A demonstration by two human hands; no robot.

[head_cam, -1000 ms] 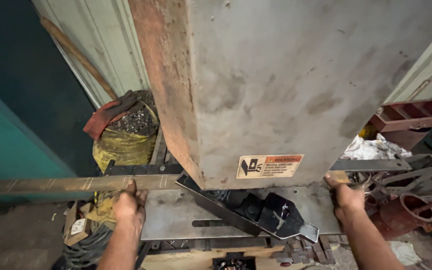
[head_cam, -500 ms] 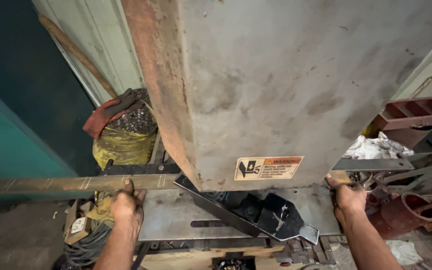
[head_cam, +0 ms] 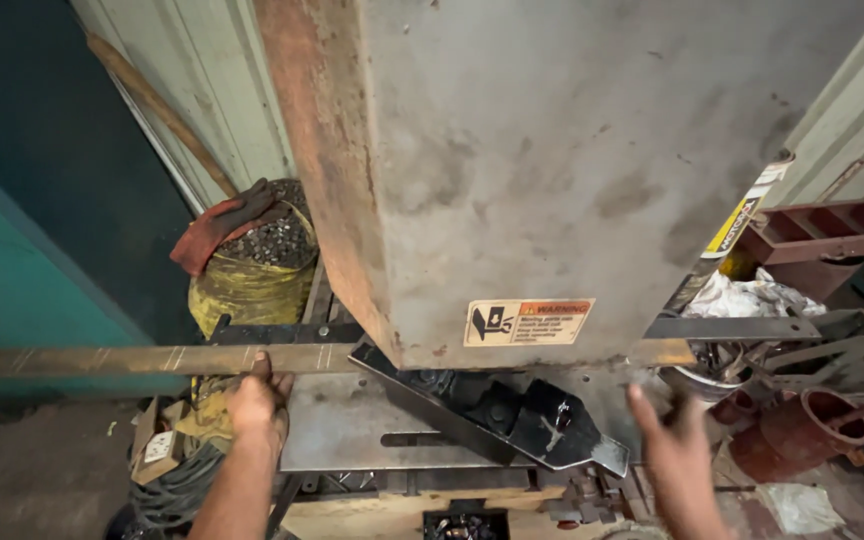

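A long flat rusty metal bar (head_cam: 122,360) runs from the left edge into a big grey machine (head_cam: 552,170), and its far end (head_cam: 732,328) comes out on the right. My left hand (head_cam: 257,405) grips the bar just left of the machine, fingers curled over its top edge. My right hand (head_cam: 677,455) hangs free below the bar's right end, fingers spread, holding nothing. A black angled clamp block (head_cam: 512,415) lies on the machine's steel table (head_cam: 342,430) between my hands.
A yellow sack (head_cam: 247,275) full of small metal pieces stands behind the bar, with a red glove on its rim. A white cloth (head_cam: 752,298), red metal parts (head_cam: 822,235) and round castings (head_cam: 812,430) crowd the right. A teal wall (head_cam: 22,270) is at left.
My right hand has let go of the bar's right end and dropped lower with fingers spread. My left hand still holds the bar.
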